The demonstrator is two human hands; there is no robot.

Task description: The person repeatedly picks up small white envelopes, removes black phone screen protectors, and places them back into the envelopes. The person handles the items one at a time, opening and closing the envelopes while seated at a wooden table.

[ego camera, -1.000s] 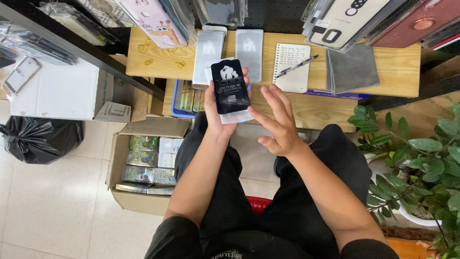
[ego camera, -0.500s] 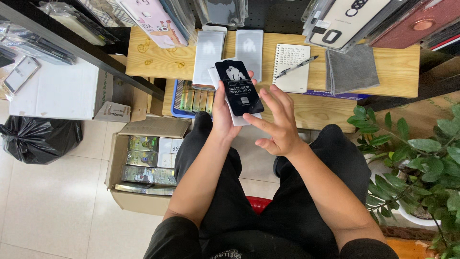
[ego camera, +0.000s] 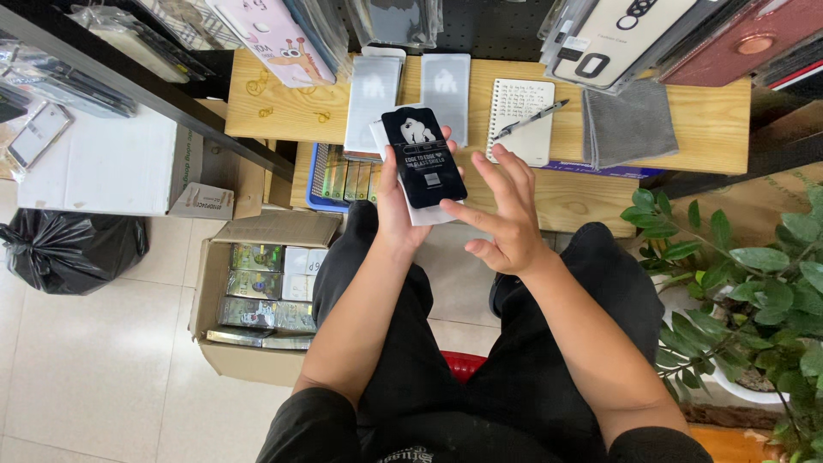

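Holding a flat black packet (ego camera: 423, 156) upright over the front edge of the lower wooden shelf (ego camera: 583, 201), the left hand (ego camera: 400, 199) has its fingers clamped around the packet's sides, with a white sleeve (ego camera: 420, 214) pressed behind it and showing below and to the left. The right hand (ego camera: 504, 214) hovers just beside the packet, fingers spread apart and holding nothing, its fingertips near the packet's right edge but not clearly touching it. Behind the packet, on the upper wooden shelf (ego camera: 711, 129), two pale flat packets (ego camera: 410, 94) lie side by side near the middle (the left one partly hidden by the black packet), then a spiral notebook (ego camera: 519, 120) with a pen (ego camera: 531, 120) lying across it, then a folded grey cloth (ego camera: 630, 124) toward the right end. A blue tray (ego camera: 321, 184) of slim packages sits at the left end of the lower shelf. On the floor, left of the person's knee, stands an open cardboard box (ego camera: 214, 283) filled with flat packages, and a black plastic bag (ego camera: 73, 249) lies farther left. A leafy green plant (ego camera: 746, 283) stands at the right.
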